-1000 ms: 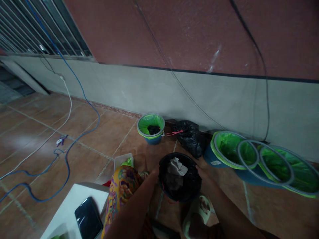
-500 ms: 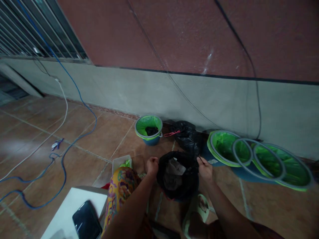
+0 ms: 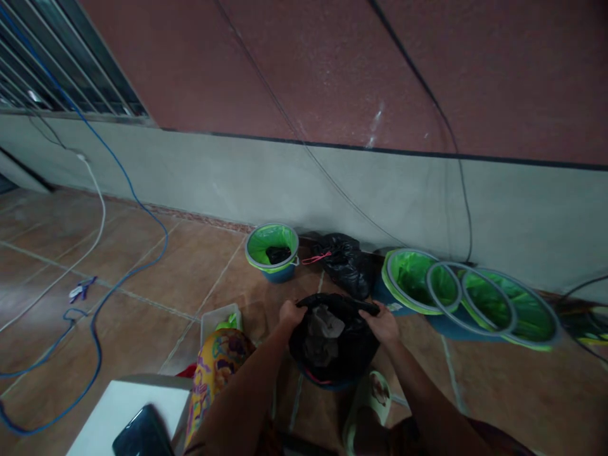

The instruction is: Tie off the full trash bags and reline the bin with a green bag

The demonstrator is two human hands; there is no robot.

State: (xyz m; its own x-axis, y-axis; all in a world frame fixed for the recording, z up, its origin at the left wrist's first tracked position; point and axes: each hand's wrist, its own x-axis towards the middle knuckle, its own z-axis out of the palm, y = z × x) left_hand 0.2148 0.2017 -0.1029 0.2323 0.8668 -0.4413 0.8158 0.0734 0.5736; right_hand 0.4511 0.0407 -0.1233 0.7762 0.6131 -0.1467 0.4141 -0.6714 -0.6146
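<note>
A black garbage bag (image 3: 351, 342) lines a bucket on the floor in front of me, its mouth spread wide. Pale crumpled trash (image 3: 325, 323) lies inside it. My left hand (image 3: 291, 315) grips the bag's rim on the left side, fingers closed. On the far right of the rim, my right hand (image 3: 381, 323) pinches the same black plastic. The bucket's own wall is mostly hidden by the bag; a bit of red shows at its near edge.
A green-lined bucket (image 3: 272, 269) and a tied black bag (image 3: 349, 266) stand by the wall. Several green-lined bins with grey rings (image 3: 494, 332) are at the right. A white box (image 3: 128, 405) bears a phone (image 3: 145, 434). A blue cable (image 3: 97, 329) crosses the floor at left.
Both hands have drawn the bag's far rim into a taut, folded edge, and the right hand has turned inward over it. The view has shifted slightly to the right.
</note>
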